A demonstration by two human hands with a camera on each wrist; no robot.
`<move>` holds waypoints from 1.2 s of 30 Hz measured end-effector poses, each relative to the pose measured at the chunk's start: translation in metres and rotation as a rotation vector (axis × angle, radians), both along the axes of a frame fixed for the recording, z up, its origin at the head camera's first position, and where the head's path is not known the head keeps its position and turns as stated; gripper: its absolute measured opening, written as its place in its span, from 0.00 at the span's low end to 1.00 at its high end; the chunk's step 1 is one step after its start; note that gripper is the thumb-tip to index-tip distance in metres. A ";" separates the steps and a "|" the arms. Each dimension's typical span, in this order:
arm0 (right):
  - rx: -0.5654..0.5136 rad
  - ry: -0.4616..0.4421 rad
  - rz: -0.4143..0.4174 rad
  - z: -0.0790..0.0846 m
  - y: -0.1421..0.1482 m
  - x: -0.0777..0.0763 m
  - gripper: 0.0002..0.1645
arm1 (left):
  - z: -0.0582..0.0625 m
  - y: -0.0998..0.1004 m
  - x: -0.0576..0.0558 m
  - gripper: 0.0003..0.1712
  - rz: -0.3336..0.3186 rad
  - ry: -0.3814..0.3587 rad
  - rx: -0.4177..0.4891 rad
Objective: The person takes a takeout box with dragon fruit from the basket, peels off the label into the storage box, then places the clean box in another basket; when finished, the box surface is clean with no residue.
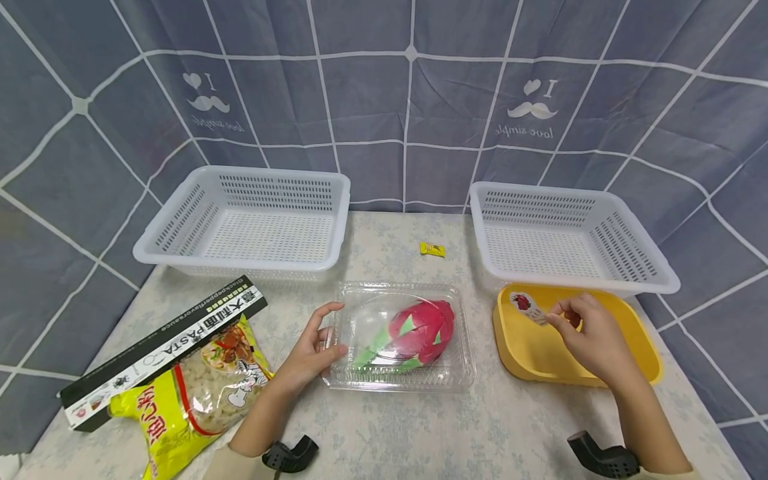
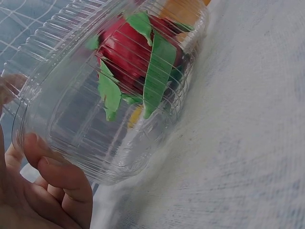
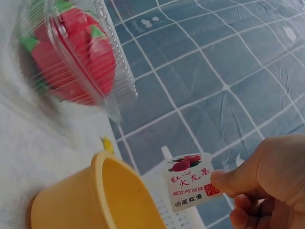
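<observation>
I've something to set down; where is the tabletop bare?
In front of the clear plastic clamshell box, between the black wrist mounts; also around the small yellow candy, between the white perforated plastic baskets. Only a narrow strip separates the clamshell from the yellow rounded plastic tub. Crowded: the left, with the long black and white pasta box and yellow plastic bag.

1. Can't read the tiny packet (image 1: pixel 432 249), print too small
2. Can't see whole yellow bag (image 1: pixel 223 383), cut off by head view's bottom edge
3. Can't see clear box (image 3: pixel 71 62) entire, cropped in right wrist view
</observation>
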State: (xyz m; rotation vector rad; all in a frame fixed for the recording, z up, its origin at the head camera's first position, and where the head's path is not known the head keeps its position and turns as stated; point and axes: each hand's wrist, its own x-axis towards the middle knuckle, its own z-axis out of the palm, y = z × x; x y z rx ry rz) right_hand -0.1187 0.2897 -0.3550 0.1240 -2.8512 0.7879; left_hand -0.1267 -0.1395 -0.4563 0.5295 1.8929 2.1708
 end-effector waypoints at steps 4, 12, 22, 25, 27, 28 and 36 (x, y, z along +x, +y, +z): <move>0.004 -0.019 -0.013 -0.004 0.006 0.003 0.08 | 0.001 0.000 0.000 0.39 0.005 -0.008 -0.009; 0.063 -0.076 0.062 -0.014 0.019 0.006 0.06 | 0.003 0.000 0.001 0.39 0.018 -0.031 -0.028; 0.065 -0.280 0.136 -0.027 0.037 0.000 0.07 | 0.002 0.000 0.000 0.40 0.012 -0.021 -0.026; 0.076 -0.302 0.147 -0.030 0.040 -0.004 0.07 | 0.002 0.000 0.000 0.39 0.009 -0.021 -0.017; 0.081 -0.326 0.146 -0.032 0.043 -0.006 0.07 | 0.002 0.000 0.000 0.39 0.003 -0.021 -0.009; 0.084 -0.342 0.143 -0.033 0.044 -0.007 0.07 | 0.002 0.000 0.001 0.39 0.000 -0.022 -0.006; 0.077 -0.416 0.090 -0.041 0.053 -0.016 0.05 | 0.002 0.001 0.001 0.40 0.010 -0.032 -0.005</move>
